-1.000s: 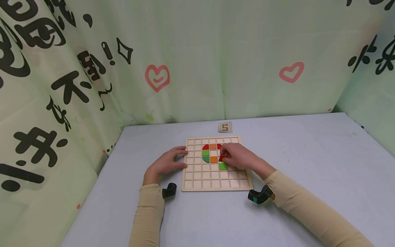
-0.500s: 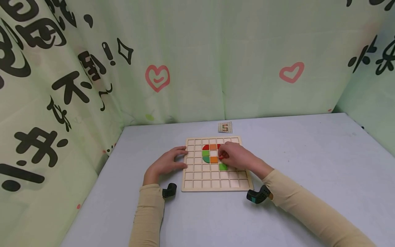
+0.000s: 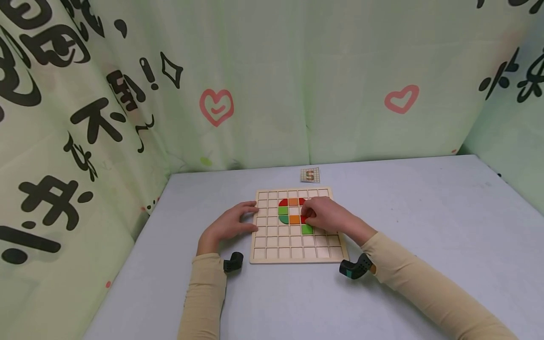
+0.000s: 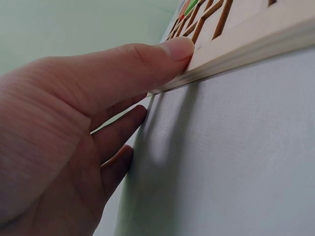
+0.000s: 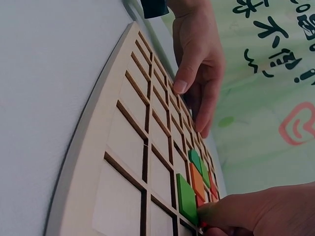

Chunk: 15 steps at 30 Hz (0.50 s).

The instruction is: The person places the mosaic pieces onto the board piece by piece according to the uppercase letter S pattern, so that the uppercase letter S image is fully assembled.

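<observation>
A wooden grid board [image 3: 272,255] lies on the table, with coloured tiles set in its upper middle cells. My right hand [image 3: 328,214] reaches over the board's right side, its thumb and fingertips pinching a red tile [image 3: 303,219] that sits beside an orange tile [image 3: 294,219]. Just below that is a bright green tile [image 3: 307,229]. The fingers partly cover the red tile in the right wrist view. My left hand [image 3: 228,223] rests at the board's left edge, fingers spread and fairly straight; the left wrist view has its thumb [image 4: 178,48] touching the rim.
Behind the board lies a small card [image 3: 310,175] printed with a grid and a coloured figure. A white cloth covers the table [image 3: 425,226]. A pale green curtain [image 3: 263,85] with black characters and pink hearts hangs around it.
The red tile under my right fingertips has shifted from a tilted position to lying flat in line with its neighbours. My right hand has moved very slightly left; the left hand stays still.
</observation>
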{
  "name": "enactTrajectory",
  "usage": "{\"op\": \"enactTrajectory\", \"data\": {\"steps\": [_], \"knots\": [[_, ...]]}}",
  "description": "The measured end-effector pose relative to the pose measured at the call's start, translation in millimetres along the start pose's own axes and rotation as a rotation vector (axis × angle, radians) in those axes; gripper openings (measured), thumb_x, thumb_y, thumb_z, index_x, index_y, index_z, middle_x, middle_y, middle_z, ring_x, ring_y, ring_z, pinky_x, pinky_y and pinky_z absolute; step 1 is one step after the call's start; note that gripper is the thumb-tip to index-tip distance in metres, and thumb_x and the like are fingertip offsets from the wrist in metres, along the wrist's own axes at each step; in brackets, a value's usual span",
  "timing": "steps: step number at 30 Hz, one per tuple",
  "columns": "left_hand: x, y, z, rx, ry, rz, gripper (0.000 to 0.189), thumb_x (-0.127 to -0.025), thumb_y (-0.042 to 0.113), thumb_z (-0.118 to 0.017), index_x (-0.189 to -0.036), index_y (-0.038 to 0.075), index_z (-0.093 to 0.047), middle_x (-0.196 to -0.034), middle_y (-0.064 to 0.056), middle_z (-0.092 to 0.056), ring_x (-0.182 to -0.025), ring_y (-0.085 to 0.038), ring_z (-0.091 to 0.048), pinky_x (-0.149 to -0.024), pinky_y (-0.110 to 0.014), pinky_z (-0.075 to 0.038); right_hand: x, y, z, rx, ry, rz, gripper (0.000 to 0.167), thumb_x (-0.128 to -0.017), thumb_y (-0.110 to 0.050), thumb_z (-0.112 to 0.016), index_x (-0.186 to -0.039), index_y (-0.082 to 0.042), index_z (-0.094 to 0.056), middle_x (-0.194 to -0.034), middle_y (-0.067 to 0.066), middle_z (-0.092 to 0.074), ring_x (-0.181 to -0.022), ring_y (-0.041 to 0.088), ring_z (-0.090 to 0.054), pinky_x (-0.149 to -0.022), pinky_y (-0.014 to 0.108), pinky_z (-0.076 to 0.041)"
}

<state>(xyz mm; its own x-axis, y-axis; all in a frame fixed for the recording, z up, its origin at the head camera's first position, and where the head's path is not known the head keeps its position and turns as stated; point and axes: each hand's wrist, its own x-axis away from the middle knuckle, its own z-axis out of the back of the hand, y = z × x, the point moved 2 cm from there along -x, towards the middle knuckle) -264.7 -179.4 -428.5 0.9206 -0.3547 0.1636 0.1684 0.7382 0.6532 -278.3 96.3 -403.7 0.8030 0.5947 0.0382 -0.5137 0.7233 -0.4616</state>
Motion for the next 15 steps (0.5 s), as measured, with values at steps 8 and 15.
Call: {"op": "enactTrajectory", "data": {"steps": [8,15], "knots": [[0.1,0.0,-0.7,-0.003,-0.002,-0.005,0.058,-0.091,0.023,-0.075,-0.143,0.006,-0.055,-0.162,-0.008,-0.036,-0.152,-0.031,-0.027,-0.123,-0.049,-0.027,1.8,0.4,-2.1,-0.001,0.001,0.006,0.01,-0.092,-0.006,-0.069,-0.101,-0.004,-0.071,-0.092,0.005,-0.068,-0.081,0.017,-0.055,-0.076,0.029,-0.051],[0.2,-0.5,-0.2,-0.017,0.003,-0.015,0.058,-0.091,0.023,-0.075,-0.143,0.006,-0.055,-0.162,-0.008,-0.036,-0.152,-0.031,-0.028,-0.123,-0.048,-0.028,3.8,3.5,-1.0,-0.033,0.016,-0.01,0.013,-0.092,-0.007,-0.068,-0.104,-0.004,-0.072,-0.096,0.005,-0.07,-0.083,0.017,-0.057,-0.079,0.032,-0.053]]}}
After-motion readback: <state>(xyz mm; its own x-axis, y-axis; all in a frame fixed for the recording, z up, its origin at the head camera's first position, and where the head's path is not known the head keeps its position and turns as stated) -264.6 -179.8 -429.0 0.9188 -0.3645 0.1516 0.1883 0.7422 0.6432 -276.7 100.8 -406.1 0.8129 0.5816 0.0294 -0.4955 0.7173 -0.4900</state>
